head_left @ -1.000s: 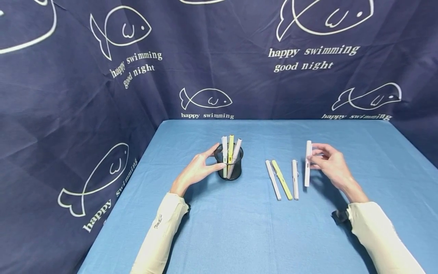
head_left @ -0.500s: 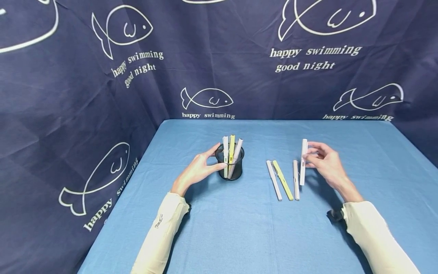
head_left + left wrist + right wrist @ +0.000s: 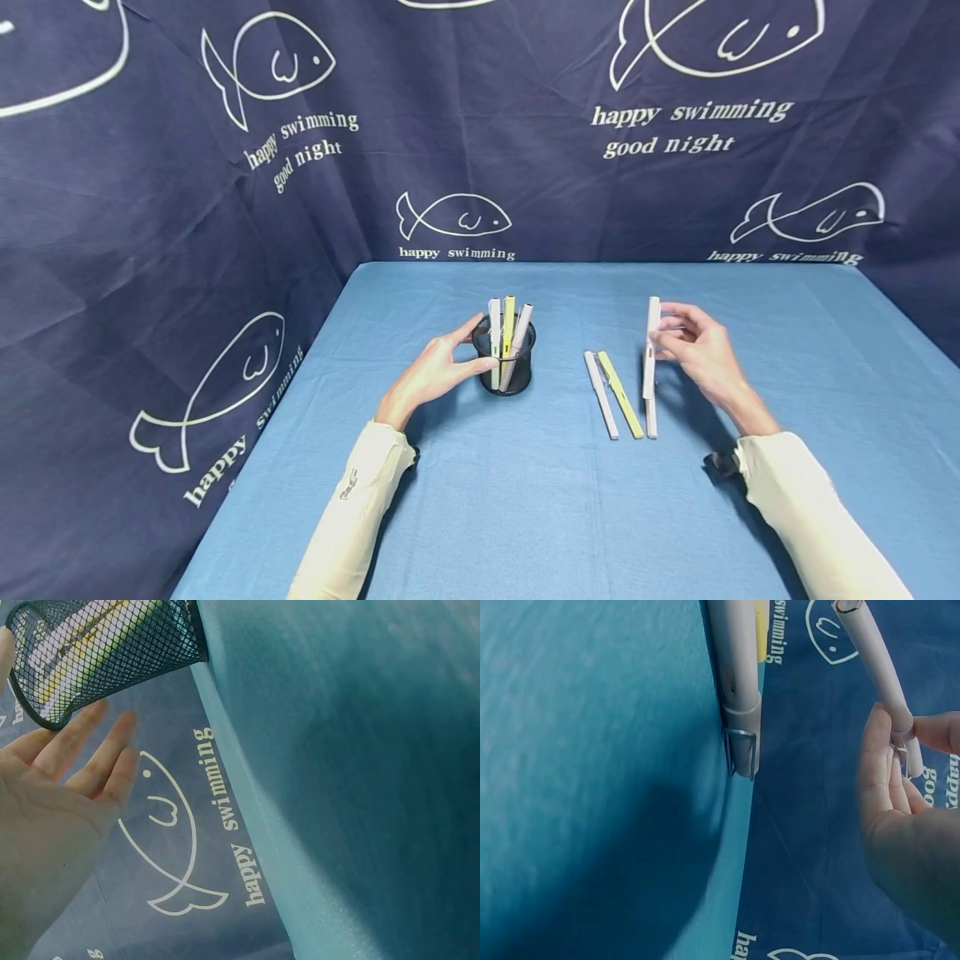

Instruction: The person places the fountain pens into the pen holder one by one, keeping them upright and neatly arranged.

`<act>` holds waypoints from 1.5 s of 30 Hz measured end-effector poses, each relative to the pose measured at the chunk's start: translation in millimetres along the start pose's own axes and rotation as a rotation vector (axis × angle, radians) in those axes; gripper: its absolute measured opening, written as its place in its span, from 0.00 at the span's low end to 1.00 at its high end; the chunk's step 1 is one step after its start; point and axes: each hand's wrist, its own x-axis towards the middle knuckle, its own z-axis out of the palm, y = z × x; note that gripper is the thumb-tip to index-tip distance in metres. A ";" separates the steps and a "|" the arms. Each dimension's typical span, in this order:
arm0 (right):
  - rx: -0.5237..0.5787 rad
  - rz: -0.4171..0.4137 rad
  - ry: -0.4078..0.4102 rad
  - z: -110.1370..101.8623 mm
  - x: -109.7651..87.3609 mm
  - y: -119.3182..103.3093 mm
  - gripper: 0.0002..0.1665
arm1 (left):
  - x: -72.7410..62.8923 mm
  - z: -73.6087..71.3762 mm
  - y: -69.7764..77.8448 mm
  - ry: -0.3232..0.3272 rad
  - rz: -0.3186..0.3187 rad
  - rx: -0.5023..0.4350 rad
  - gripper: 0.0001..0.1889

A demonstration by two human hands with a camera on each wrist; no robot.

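A black mesh pen cup stands upright with two whitish pens and a yellow pen leaning inside. My left hand holds it at the rim, thumb in front and fingers behind; in the left wrist view the fingers reach along the mesh. To the right, my right hand pinches a white pen near its capped upper end. This pen is raised and nearly upright, partly covering a pale pen on the table. In the right wrist view, thumb and fingers meet near its clip.
Between cup and right hand, another whitish pen and a yellow-green pen lie side by side on the blue cloth. A dark blue fish-print curtain rises behind the table and on its left.
My right hand has moved left with the white pen, from right of the lying pale pen to over it. The left hand and the pen cup have stayed in place.
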 end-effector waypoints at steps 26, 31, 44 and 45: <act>0.008 -0.055 -0.016 28.1 8.8 -7.5 0.28 | 0.5 2.1 -4.0 -0.001 -0.001 -0.002 0.45; 0.018 -0.073 -0.026 32.7 10.9 -8.8 0.27 | 1.1 1.4 -3.2 0.000 0.000 -0.004 0.45; 0.000 -0.085 -0.036 50.0 15.8 -15.0 0.27 | 0.6 1.3 -3.5 0.001 0.009 -0.004 0.45; -0.001 -0.083 -0.035 51.2 16.4 -15.2 0.27 | 0.6 1.3 -3.6 0.001 0.011 -0.004 0.45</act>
